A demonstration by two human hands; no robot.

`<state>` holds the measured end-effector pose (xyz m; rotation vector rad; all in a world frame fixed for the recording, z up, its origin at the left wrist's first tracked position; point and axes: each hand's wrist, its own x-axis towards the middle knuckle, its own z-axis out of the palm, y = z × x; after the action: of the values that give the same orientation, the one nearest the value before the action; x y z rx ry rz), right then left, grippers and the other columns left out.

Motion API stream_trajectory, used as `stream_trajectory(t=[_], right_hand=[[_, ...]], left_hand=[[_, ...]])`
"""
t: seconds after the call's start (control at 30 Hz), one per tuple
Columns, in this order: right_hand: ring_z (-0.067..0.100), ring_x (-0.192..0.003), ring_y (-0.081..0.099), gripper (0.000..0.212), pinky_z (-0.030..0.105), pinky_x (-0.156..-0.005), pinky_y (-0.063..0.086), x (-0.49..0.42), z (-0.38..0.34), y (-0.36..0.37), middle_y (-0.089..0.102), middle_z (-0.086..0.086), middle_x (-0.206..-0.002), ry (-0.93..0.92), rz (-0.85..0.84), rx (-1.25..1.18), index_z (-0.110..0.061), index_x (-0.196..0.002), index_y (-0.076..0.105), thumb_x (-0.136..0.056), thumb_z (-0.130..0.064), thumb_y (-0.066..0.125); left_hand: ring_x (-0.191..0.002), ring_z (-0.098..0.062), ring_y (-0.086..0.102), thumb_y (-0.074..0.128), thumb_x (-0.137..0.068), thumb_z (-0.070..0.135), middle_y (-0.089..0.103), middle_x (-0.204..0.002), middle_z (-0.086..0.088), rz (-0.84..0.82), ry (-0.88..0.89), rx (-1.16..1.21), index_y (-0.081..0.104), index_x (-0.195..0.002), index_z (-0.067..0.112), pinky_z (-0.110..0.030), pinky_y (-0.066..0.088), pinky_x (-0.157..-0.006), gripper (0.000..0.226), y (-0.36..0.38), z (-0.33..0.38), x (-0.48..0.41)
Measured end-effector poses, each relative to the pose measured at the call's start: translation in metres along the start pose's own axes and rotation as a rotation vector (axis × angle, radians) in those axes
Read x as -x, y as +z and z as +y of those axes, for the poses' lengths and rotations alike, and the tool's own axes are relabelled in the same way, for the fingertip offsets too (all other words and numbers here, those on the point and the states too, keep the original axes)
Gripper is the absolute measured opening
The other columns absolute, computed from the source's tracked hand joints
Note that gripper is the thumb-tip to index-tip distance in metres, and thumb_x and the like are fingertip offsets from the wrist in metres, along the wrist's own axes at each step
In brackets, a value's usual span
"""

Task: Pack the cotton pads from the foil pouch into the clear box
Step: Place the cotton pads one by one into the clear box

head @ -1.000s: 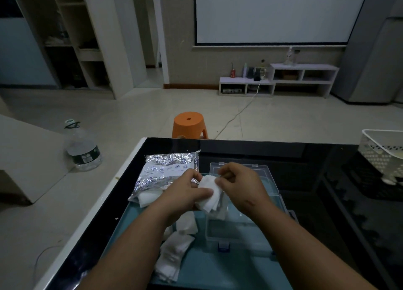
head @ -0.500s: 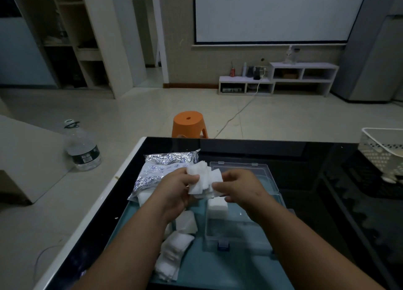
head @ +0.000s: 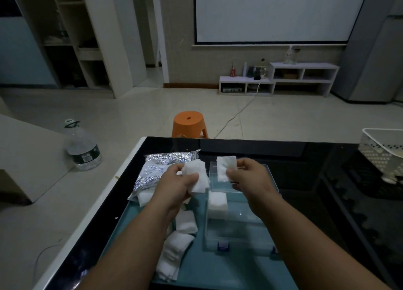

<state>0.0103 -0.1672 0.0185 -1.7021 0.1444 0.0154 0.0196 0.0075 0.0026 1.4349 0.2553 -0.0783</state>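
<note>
My left hand point(head: 177, 186) grips a thick bunch of white cotton pads point(head: 197, 175) above the teal mat. My right hand point(head: 248, 177) pinches a single cotton pad point(head: 225, 167) by its right edge, held over the open clear box point(head: 237, 235). One stack of pads point(head: 217, 204) lies in the box's far left corner. The silver foil pouch point(head: 161, 169) lies to the left, with pads showing at its open near end. More loose pads point(head: 174, 246) lie on the mat under my left forearm.
The teal mat point(head: 218, 272) sits on a black glass table point(head: 305, 158) with a white left edge. A white perforated basket point(head: 383, 150) stands at the table's right. On the floor beyond are an orange stool point(head: 189, 124) and a large water bottle point(head: 81, 145).
My hands have pulled apart: the right one drew a single pad off the bunch and moved it right, over the box. A stack of pads now lies in the box.
</note>
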Motion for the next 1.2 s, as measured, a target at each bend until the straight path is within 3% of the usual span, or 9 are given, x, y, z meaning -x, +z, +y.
stream_trajectory(t=[0.17, 0.33, 0.43, 0.53, 0.67, 0.83, 1.0, 1.13, 1.2], right_hand=[[0.026, -0.091, 0.066, 0.010, 0.032, -0.074, 0.056, 0.007, -0.003, 0.009, 0.068, 0.011, -0.099, 0.011, -0.175, -0.056, -0.009, -0.097, 0.064, -0.088, -0.008, 0.064], [0.023, -0.083, 0.065, 0.021, 0.026, -0.060, 0.050, 0.006, 0.002, 0.014, 0.066, 0.011, -0.094, -0.015, -0.067, 0.147, -0.012, -0.093, 0.059, -0.080, -0.012, 0.075], [0.023, -0.082, 0.062, 0.023, 0.032, -0.066, 0.051, 0.006, 0.005, 0.014, 0.065, 0.011, -0.093, -0.051, -0.007, 0.225, -0.014, -0.090, 0.057, -0.077, -0.015, 0.077], [0.024, -0.083, 0.060, 0.026, 0.038, -0.074, 0.052, 0.006, 0.004, 0.012, 0.062, 0.011, -0.094, -0.046, -0.006, 0.237, -0.014, -0.092, 0.054, -0.077, -0.015, 0.076], [0.019, -0.089, 0.056, 0.031, 0.028, -0.068, 0.047, 0.004, 0.000, 0.009, 0.056, 0.008, -0.103, 0.002, -0.078, 0.196, -0.017, -0.102, 0.050, -0.080, -0.007, 0.069], [0.013, -0.094, 0.054, 0.050, 0.025, -0.068, 0.042, 0.003, -0.003, 0.005, 0.053, 0.000, -0.109, 0.096, -0.244, 0.160, -0.021, -0.125, 0.044, -0.082, -0.010, 0.068], [0.010, -0.079, 0.061, 0.039, 0.020, -0.058, 0.045, 0.007, 0.002, 0.010, 0.065, -0.001, -0.097, 0.020, -0.243, 0.348, -0.018, -0.115, 0.059, -0.080, -0.023, 0.075], [0.016, -0.082, 0.062, 0.024, 0.035, -0.074, 0.057, 0.005, 0.006, 0.010, 0.064, -0.002, -0.090, -0.056, -0.164, 0.670, -0.021, -0.097, 0.060, -0.077, -0.022, 0.074], [0.014, -0.082, 0.062, 0.024, 0.037, -0.077, 0.058, 0.005, 0.009, 0.011, 0.063, -0.002, -0.092, -0.057, -0.183, 0.771, -0.024, -0.095, 0.060, -0.075, -0.023, 0.073]], left_hand=[[-0.082, -0.030, 0.069, 0.069, -0.082, 0.000, 0.072, -0.097, -0.016, -0.035, 0.042, -0.069, 0.059, -0.105, 0.011, -0.044, 0.057, -0.075, 0.027, 0.005, -0.005, 0.002], [-0.078, -0.028, 0.070, 0.067, -0.081, -0.004, 0.070, -0.097, -0.014, -0.084, 0.039, -0.070, 0.062, -0.105, 0.016, -0.033, 0.055, -0.062, 0.032, 0.008, -0.008, 0.002], [-0.065, -0.023, 0.067, 0.058, -0.089, 0.001, 0.070, -0.090, -0.011, -0.138, -0.002, -0.007, 0.061, -0.104, 0.015, -0.028, 0.046, -0.054, 0.021, 0.011, -0.005, 0.005], [-0.066, -0.023, 0.065, 0.061, -0.092, 0.014, 0.069, -0.088, -0.011, -0.190, -0.036, 0.071, 0.059, -0.102, 0.011, -0.024, 0.047, -0.048, 0.011, 0.012, -0.003, 0.008], [-0.073, -0.026, 0.067, 0.059, -0.089, -0.002, 0.068, -0.099, -0.018, -0.104, -0.041, 0.062, 0.056, -0.109, 0.009, -0.030, 0.052, -0.057, 0.023, 0.009, -0.006, 0.002], [-0.073, -0.024, 0.068, 0.052, -0.090, -0.007, 0.073, -0.083, -0.012, -0.081, -0.025, 0.054, 0.066, -0.101, 0.005, -0.034, 0.053, -0.072, 0.022, 0.006, -0.006, 0.000], [-0.080, -0.029, 0.062, 0.049, -0.089, -0.010, 0.068, -0.093, -0.019, -0.127, -0.075, 0.044, 0.065, -0.100, 0.004, -0.037, 0.050, -0.073, 0.025, 0.006, -0.009, 0.003], [-0.077, -0.029, 0.058, 0.044, -0.076, -0.020, 0.066, -0.093, -0.019, -0.073, -0.073, -0.051, 0.068, -0.097, 0.006, -0.036, 0.049, -0.065, 0.041, 0.010, -0.013, 0.002], [-0.084, -0.028, 0.061, 0.040, -0.072, -0.016, 0.068, -0.099, -0.014, 0.048, -0.019, -0.076, 0.070, -0.094, 0.012, -0.040, 0.052, -0.074, 0.046, 0.014, -0.015, 0.002]])
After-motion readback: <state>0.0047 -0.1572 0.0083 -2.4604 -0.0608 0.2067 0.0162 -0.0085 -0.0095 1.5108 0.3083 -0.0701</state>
